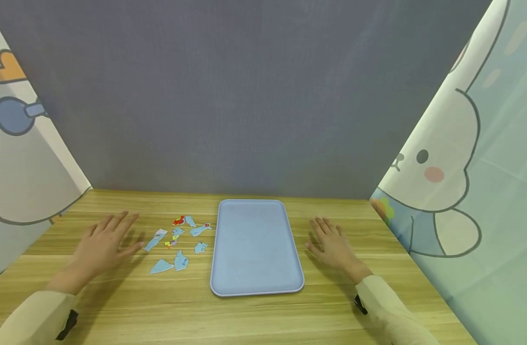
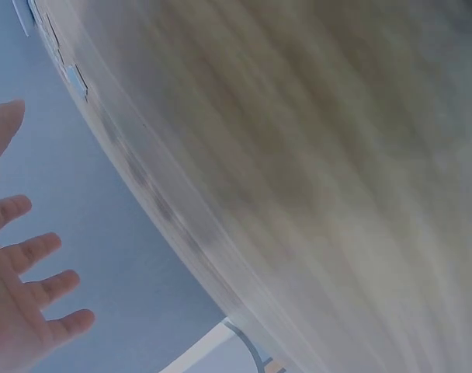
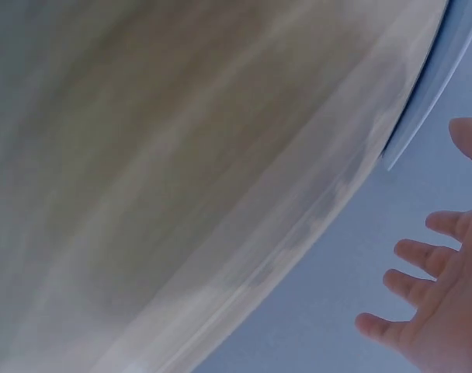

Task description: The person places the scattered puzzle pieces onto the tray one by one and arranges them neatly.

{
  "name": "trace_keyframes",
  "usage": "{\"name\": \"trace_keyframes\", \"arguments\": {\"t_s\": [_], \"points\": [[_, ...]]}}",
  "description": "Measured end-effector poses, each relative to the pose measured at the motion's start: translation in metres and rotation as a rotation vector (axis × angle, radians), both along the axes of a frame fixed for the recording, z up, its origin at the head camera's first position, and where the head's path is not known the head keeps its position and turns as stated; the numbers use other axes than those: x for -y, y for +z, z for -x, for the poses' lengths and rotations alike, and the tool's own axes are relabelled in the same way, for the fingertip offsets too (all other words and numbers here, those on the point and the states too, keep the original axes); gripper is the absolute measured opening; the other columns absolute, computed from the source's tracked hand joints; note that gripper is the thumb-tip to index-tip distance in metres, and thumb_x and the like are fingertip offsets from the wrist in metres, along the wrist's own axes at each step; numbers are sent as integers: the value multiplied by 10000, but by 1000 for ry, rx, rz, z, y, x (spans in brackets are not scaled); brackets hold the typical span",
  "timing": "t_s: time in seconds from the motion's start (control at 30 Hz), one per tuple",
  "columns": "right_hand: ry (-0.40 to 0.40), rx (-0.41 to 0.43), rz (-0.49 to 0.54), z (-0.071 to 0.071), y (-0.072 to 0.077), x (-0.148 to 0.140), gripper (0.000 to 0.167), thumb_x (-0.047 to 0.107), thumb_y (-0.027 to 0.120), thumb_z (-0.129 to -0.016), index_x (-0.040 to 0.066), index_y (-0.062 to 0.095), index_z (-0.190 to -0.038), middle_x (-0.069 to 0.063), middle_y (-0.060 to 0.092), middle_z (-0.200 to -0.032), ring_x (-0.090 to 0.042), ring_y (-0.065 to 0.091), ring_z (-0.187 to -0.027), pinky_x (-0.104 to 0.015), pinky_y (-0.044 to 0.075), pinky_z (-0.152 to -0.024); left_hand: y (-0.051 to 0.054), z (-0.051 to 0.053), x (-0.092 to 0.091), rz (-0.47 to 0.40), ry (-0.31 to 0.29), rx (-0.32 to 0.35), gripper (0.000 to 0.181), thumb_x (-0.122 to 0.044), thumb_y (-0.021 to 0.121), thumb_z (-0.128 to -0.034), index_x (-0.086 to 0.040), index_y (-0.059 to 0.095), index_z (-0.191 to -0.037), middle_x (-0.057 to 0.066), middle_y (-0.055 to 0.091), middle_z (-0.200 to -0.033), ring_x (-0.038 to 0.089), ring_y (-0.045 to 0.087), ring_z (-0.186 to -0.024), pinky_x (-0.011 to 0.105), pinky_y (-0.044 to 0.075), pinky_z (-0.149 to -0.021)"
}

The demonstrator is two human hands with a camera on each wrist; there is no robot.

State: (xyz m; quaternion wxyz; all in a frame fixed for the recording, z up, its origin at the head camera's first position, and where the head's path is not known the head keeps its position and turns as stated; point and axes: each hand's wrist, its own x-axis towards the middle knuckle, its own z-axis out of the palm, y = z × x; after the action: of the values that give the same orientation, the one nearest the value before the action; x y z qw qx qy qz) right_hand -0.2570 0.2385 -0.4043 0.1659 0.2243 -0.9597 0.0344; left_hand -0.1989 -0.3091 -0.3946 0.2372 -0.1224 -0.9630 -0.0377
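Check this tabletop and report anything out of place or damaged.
Only the scattered pieces look odd: irregular, mostly pale blue fragments lying loose between the left hand and the tray, like a picture broken up. Nothing looks spilled.

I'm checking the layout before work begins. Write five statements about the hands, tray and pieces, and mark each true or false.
1. The tray lies between the left hand and the right hand. True.
2. The right hand grips the tray's edge. False: it is apart from the tray, holding nothing.
3. The left hand is nearer the pieces than the right hand is. True.
4. All the pieces lie inside the tray. False: they lie on the table, left of the tray.
5. Red shows among the pieces' colours. True.
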Motion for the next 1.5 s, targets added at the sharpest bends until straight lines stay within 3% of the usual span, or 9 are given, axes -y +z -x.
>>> {"name": "trace_keyframes", "arguments": {"t_s": [0.37, 0.63, 1.17, 1.5], "points": [[52, -2, -44, -4, -2, 10, 633, 429, 571, -857, 56, 421, -1346, -182, 444, -1365, -375, 388, -1274, -604, 331, -982, -1, 6, -6, 40, -50, -23, 759, -438, 723, -708, -75, 430, -1306, 243, 499, -1237, 487, 469, -1058, 668, 353, -821], [93, 32, -15, -8, -3, 17, 598, 407, 579, -862, 48, 445, -1322, -193, 439, -1361, -376, 402, -1258, -601, 351, -965, 0, 6, -13, 59, -70, -12, 705, -370, 756, -687, -50, 488, -1255, 242, 547, -1178, 503, 517, -984, 653, 382, -787], [158, 61, -34, -14, -1, 28, 481, 364, 596, -858, 79, 536, -1241, -133, 559, -1239, -335, 486, -1174, -579, 397, -926, 1, 8, -28, 81, -57, 99, 550, -340, 748, -703, -53, 584, -1143, 198, 611, -1088, 436, 549, -980, 618, 419, -774], [197, 94, -64, -17, -1, 33, 476, 362, 590, -862, 60, 548, -1228, -118, 576, -1224, -326, 511, -1145, -557, 440, -887, -1, 11, -33, 82, -73, 124, 454, -318, 739, -714, -69, 604, -1069, 118, 637, -968, 377, 586, -879, 571, 461, -707]]}}
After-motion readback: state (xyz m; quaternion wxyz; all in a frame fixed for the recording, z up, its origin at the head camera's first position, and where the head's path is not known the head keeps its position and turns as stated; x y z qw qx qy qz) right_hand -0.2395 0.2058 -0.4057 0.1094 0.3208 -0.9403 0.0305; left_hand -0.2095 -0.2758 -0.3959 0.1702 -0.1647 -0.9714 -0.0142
